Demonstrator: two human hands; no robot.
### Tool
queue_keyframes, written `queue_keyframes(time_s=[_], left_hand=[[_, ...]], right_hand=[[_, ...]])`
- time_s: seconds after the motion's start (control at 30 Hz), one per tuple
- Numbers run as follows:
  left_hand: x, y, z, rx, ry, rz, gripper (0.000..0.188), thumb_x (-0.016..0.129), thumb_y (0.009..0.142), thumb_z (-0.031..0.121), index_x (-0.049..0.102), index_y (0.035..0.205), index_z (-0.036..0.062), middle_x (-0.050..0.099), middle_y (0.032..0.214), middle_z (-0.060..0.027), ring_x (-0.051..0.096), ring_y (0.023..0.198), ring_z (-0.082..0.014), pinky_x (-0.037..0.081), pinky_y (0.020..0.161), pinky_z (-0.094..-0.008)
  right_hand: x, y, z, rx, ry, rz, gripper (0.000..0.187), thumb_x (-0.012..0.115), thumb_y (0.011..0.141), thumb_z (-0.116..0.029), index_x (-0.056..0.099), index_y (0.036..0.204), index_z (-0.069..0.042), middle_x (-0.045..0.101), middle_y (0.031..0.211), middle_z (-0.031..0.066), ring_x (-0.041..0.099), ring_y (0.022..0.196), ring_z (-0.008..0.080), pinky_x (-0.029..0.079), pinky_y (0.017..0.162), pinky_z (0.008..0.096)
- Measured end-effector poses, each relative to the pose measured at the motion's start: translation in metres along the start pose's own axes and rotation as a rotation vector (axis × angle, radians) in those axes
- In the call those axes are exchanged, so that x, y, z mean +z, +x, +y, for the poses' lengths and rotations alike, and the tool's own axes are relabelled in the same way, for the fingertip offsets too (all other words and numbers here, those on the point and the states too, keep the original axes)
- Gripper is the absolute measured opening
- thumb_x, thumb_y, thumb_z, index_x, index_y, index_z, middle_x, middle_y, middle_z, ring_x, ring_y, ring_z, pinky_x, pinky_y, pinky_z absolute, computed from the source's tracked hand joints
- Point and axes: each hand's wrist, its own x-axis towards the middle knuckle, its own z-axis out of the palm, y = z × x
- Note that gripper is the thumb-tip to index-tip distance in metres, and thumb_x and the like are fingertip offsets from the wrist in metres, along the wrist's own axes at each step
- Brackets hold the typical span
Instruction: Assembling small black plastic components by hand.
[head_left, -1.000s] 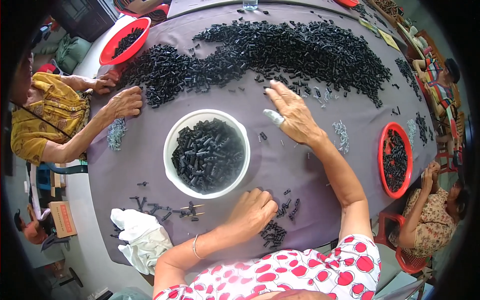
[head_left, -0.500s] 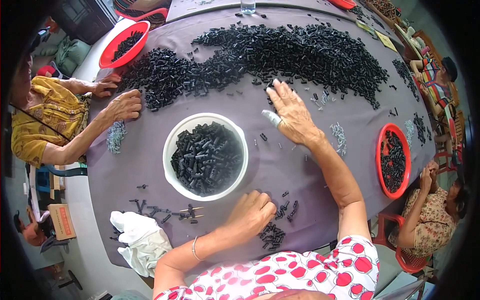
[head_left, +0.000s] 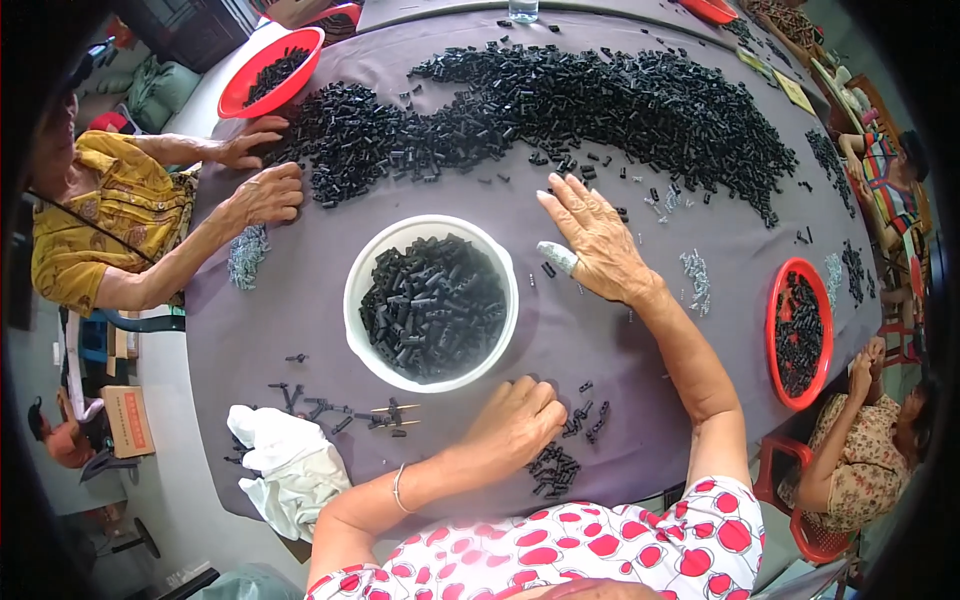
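My right hand (head_left: 600, 245) lies palm down with fingers stretched out, a pale covering on its thumb. Its fingertips are just short of the near edge of a big heap of small black plastic parts (head_left: 620, 110). Closer to me, my left hand (head_left: 518, 425) rests on the cloth with curled fingers; whatever may be in them is hidden. Beside it lies a small cluster of black parts (head_left: 553, 470). Between my hands and the co-worker on the left stands a white bowl (head_left: 356, 345) filled with black parts (head_left: 430, 305).
Small silvery pieces (head_left: 696, 283) lie right of my right hand. A red basin (head_left: 828, 340) of black parts is at the right, another red basin (head_left: 232, 95) at the far left. White gloves (head_left: 285, 460) and joined parts (head_left: 325, 408) lie front left. A co-worker's hands (head_left: 265, 190) touch the heap.
My right hand has drawn back slightly from the heap toward me. My left hand stays curled in about the same spot. The whole view has shifted a little.
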Motion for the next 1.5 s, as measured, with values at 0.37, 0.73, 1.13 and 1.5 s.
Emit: queue_keyframes(time_s=[0.37,0.73,1.13,1.5], left_hand=[[-0.001,0.002,0.0,0.012,-0.014,0.013,0.012,0.065,0.08,0.012,0.055,0.086,0.0107,0.05,0.087,-0.0047,0.05,0.082,-0.0252,0.039,0.072,-0.0383],[-0.001,0.005,0.0,0.019,-0.008,0.026,0.013,0.067,0.08,0.013,0.055,0.085,0.011,0.05,0.087,-0.0046,0.05,0.081,-0.025,0.039,0.07,-0.0381],[-0.003,0.004,0.0,0.002,0.001,-0.03,0.011,0.066,0.081,0.014,0.056,0.087,0.011,0.048,0.087,-0.0053,0.049,0.083,-0.0258,0.038,0.072,-0.0386],[0.0,0.002,-0.001,-0.004,0.006,-0.003,0.009,0.064,0.081,0.012,0.055,0.084,0.0111,0.047,0.085,-0.0056,0.048,0.082,-0.0263,0.038,0.071,-0.0389]], right_hand=[[0.004,0.032,-0.002,-0.042,-0.002,-0.055,0.062,0.043,0.097,-0.047,0.044,0.138,-0.001,0.035,0.15,0.016,0.031,0.14,0.0287,0.024,0.115,0.0425],[0.003,0.019,0.04,0.317,0.009,-0.073,0.073,0.032,0.097,-0.057,0.033,0.146,-0.003,0.026,0.154,0.0176,0.021,0.144,0.0302,0.015,0.118,0.0432],[0.008,0.024,0.008,0.103,0.024,0.015,0.068,0.039,0.097,-0.052,0.036,0.144,-0.003,0.027,0.153,0.0193,0.022,0.144,0.032,0.017,0.117,0.0449],[0.004,0.01,-0.015,-0.1,0.164,0.066,0.066,0.051,0.093,-0.051,0.043,0.141,-0.006,0.034,0.149,0.0185,0.03,0.14,0.0335,0.026,0.114,0.0424]])
